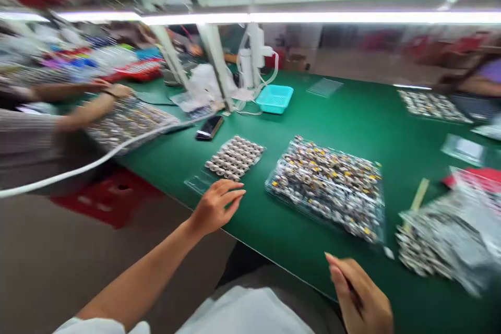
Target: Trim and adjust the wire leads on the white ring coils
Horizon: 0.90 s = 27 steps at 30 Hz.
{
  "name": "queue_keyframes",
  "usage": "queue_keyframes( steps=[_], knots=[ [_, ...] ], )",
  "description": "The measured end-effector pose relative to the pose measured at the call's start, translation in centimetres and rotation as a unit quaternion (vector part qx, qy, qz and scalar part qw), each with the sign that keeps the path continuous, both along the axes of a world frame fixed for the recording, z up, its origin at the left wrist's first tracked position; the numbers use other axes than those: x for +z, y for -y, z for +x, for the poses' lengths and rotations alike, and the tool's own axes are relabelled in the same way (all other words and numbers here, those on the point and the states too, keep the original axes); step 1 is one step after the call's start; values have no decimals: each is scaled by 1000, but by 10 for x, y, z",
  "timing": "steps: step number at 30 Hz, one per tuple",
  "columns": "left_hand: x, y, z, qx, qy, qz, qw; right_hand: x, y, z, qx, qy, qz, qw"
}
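Note:
My left hand point(219, 206) hovers at the front edge of a green table point(250, 219), its fingers apart and nothing between them. Just beyond it lies a small clear tray with rows of silvery parts point(235, 157). To the right of that rests a larger clear tray point(326, 188) filled with many small metal parts, some with yellow bits. My right hand point(360, 295) is at the lower right, nearer to me than the large tray, with thumb and fingers drawn together. Whatever it may hold is too small or hidden to make out.
A phone point(210, 128), a turquoise basket point(274, 99) and white cables stand farther back. At right, plastic bags point(457, 229) lie by loose metal parts point(420, 255). Another person's arms point(88, 109) reach over a tray at left. A red stool point(109, 198) is below.

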State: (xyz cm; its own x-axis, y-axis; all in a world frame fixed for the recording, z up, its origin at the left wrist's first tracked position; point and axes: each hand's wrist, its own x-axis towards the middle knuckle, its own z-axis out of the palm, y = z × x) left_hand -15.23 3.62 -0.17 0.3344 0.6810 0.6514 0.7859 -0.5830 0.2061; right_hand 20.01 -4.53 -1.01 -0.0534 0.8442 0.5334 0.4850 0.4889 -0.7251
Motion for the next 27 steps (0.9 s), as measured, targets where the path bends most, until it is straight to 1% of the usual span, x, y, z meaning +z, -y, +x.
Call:
queue_keyframes(
  steps=[1, 3, 5, 6, 7, 8, 10, 12, 14, 15, 17, 19, 22, 27],
  knots=[
    [-3, -1, 15, -30, 30, -12, 999, 3, -3, 6, 16, 21, 0, 1000],
    [-10, -1, 48, -101, 80, -51, 990, 8, -13, 20, -39, 46, -16, 998],
    [-15, -1, 78, -160, 100, -86, 978, 12, -25, 36, -119, 74, -30, 990],
    [-17, -1, 92, -177, 99, -96, 975, 14, -31, 45, -158, 89, -29, 983],
    [-17, -1, 103, -188, 95, -100, 973, 15, -37, 53, -182, 105, -33, 977],
    [-17, -3, 113, -192, 93, -98, 972, 17, -45, 60, -190, 122, -41, 973],
    [-16, -7, 126, -195, 92, -93, 972, 20, -63, 74, -172, 161, -52, 970],
    [-15, -13, 133, -200, 100, -89, 971, 22, -87, 84, -169, 201, -59, 963],
    [-16, -17, 138, -209, 113, -84, 968, 23, -114, 92, -186, 238, -90, 949],
    [-18, -18, 140, -213, 121, -82, 966, 22, -127, 95, -194, 259, -114, 940],
    [-22, -19, 143, -220, 135, -80, 963, 19, -151, 101, -196, 272, -129, 933],
    [-27, -18, 145, -224, 145, -84, 960, 15, -169, 105, -189, 285, -143, 929],
    [-31, -16, 146, -225, 157, -93, 957, 10, -183, 109, -174, 303, -164, 923],
    [-31, -16, 146, -223, 175, -104, 953, 7, -184, 110, -171, 326, -175, 913]
  ],
)
